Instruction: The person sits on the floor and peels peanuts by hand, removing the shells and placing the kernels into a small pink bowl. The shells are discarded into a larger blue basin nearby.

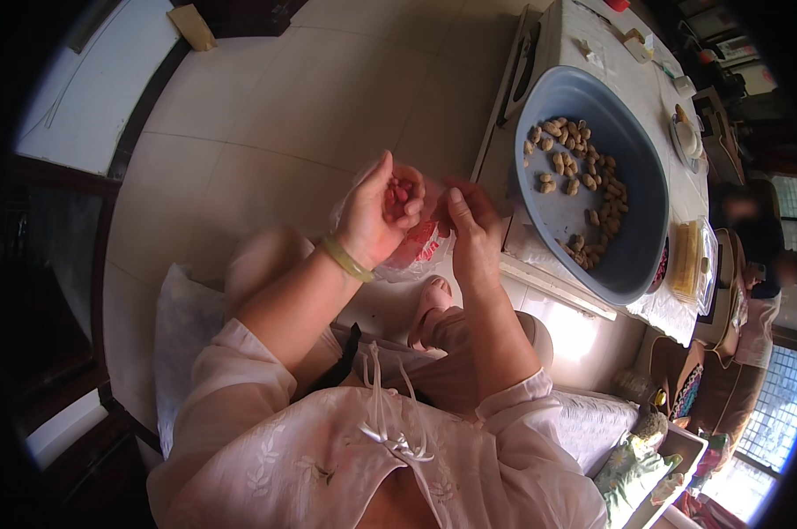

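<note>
My left hand (380, 211), with a pale green bangle (347, 259) at the wrist, is curled palm up around several red shelled peanuts (398, 197). Close to its right, my right hand (472, 231) has thumb and fingers drawn together; what lies between its fingertips is hard to make out. A clear plastic bag with red print (425, 246) hangs below and between both hands. To the right, a large blue-gray plastic basin (593, 192) holds many unshelled peanuts (572, 165), gathered mostly along its far and right sides.
The basin stands on a table with a white cover (570, 49), near a clear package of yellow food (688, 261), a plate (688, 142) and a cup (684, 86). A person (745, 231) sits beyond, at the far right. A white plastic bag (185, 344) is beside my left leg.
</note>
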Available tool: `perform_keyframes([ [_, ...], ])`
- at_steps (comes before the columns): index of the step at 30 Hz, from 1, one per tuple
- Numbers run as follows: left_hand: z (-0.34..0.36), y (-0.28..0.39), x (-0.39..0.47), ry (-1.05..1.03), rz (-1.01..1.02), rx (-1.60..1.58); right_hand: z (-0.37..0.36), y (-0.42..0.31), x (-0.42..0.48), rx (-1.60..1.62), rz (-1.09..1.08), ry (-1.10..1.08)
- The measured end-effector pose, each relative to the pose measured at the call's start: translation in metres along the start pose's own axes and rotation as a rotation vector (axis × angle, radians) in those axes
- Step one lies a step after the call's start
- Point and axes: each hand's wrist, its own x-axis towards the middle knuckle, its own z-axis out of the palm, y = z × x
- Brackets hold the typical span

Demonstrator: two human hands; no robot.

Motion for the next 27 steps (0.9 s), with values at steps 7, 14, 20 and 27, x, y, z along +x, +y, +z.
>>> perform_keyframes([
  [7,0.014,-0.009,-0.003,0.047,0.125,-0.069,0.021,0.019,-0.001,0.675,0.021,-0.09],
  [14,0.024,-0.017,-0.011,0.027,0.33,0.002,0.044,0.013,-0.011,0.84,0.084,0.022],
  [20,0.033,-0.014,-0.017,-0.018,0.38,0.049,0.043,0.015,-0.008,0.851,0.045,-0.018],
  [27,0.039,-0.013,-0.023,-0.041,0.413,0.124,0.04,0.014,-0.011,0.845,0.08,-0.029],
])
